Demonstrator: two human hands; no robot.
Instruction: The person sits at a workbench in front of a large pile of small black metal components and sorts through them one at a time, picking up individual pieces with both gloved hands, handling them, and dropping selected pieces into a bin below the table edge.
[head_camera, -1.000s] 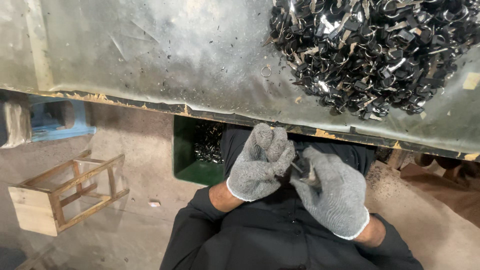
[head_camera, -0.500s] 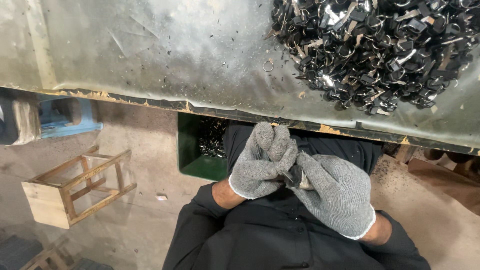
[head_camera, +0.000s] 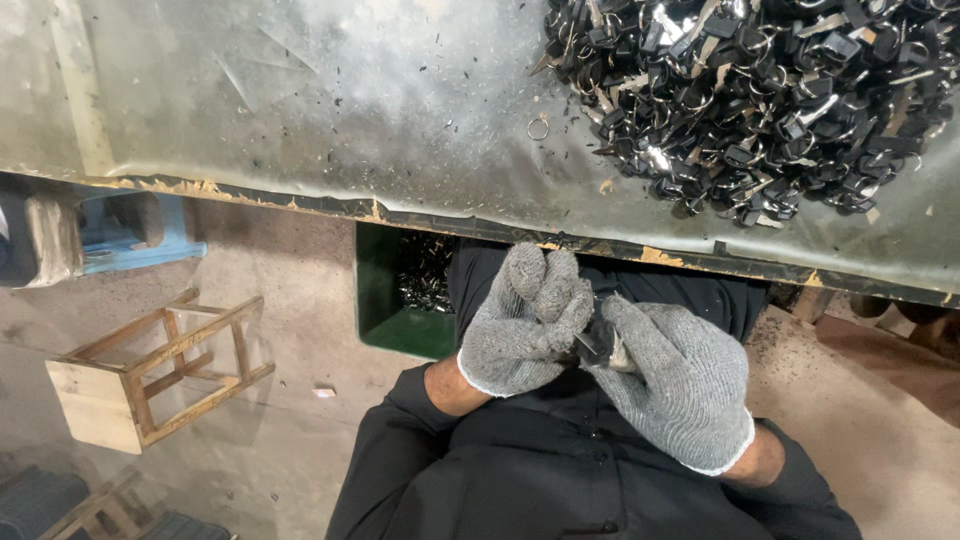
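Note:
Both my hands wear grey knit gloves and meet over my lap, below the table edge. My left hand (head_camera: 520, 325) is curled into a fist around one end of a small black and metal part (head_camera: 597, 345). My right hand (head_camera: 680, 380) pinches the other end of that same part. Most of the part is hidden between the gloves. On the table at the upper right lies a big heap of black and silver ring parts (head_camera: 760, 100). A single loose metal ring (head_camera: 538, 128) sits beside the heap.
The worn green-grey table (head_camera: 300, 100) has a chipped front edge. Under it stands a green bin (head_camera: 385, 300) with several dark parts inside. A small wooden stool (head_camera: 160, 365) stands on the floor to the left, and a blue stool (head_camera: 130, 235) farther back.
The view has shifted slightly. My hands stay together on the small part, with only small finger movement.

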